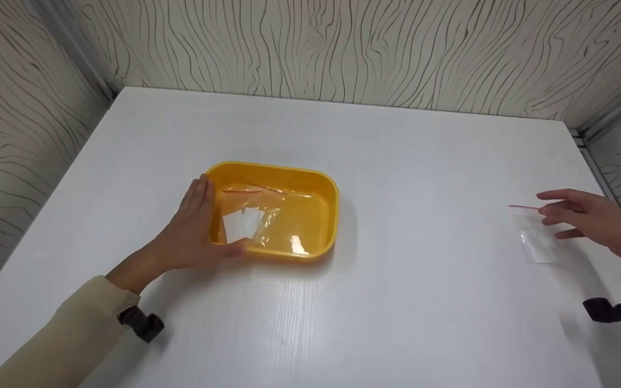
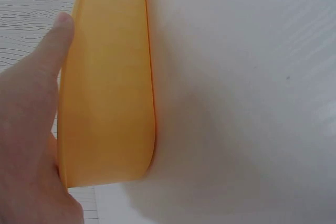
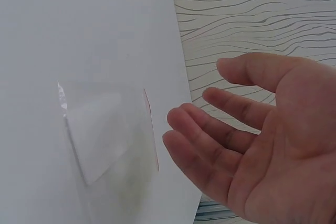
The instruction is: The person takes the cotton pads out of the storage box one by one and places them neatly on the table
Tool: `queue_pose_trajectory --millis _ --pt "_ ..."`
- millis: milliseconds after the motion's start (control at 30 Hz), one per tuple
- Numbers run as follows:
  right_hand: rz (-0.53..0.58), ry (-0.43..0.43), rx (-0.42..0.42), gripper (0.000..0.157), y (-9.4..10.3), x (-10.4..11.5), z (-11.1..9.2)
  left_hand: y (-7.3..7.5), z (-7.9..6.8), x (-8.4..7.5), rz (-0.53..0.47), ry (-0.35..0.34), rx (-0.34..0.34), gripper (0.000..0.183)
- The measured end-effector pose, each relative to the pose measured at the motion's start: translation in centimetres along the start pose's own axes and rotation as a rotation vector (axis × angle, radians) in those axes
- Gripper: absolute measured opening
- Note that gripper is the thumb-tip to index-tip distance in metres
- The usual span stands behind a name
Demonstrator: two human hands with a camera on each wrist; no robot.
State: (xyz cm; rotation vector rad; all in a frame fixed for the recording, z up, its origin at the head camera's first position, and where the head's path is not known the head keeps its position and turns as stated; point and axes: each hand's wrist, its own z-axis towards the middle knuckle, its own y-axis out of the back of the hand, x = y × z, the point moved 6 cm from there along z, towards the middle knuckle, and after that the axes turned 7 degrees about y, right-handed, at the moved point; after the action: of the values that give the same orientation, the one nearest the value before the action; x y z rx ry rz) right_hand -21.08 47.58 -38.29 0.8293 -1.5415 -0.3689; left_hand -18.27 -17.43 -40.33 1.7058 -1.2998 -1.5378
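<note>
One clear, red-edged bag [image 3: 100, 129]

Head view: I log a white table [image 1: 423, 161], a pale wall [image 1: 343, 48] with dark wavy lines behind it, grey strips [image 1: 73, 48] at both corners.

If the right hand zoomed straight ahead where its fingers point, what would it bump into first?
Most likely the clear bag with the red strip, lying on the table. How high the right hand is looks unclear, so it might pass over.
</note>
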Motion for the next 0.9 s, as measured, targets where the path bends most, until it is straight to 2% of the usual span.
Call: queue_pose_trajectory --millis 333,533,700,900 --pt "0.111 0.052 0.016 0.044 -0.9 1.2 0.2 -0.2 0.2 0.1 0.014 -0.001 -0.011 0.141" --pt "0.208 0.117 0.05 0.042 -1.2 2.0 0.3 -0.3 0.3 0.1 0.012 0.018 0.001 0.143" --pt "0.319 0.21 0.086 0.043 -1.7 3.0 0.7 -0.1 0.1 0.0 0.009 0.012 -0.004 0.141" --pt "0.411 0.27 0.11 0.046 -2.5 3.6 1.1 0.0 0.0 -0.1 0.018 0.007 -0.002 0.14"
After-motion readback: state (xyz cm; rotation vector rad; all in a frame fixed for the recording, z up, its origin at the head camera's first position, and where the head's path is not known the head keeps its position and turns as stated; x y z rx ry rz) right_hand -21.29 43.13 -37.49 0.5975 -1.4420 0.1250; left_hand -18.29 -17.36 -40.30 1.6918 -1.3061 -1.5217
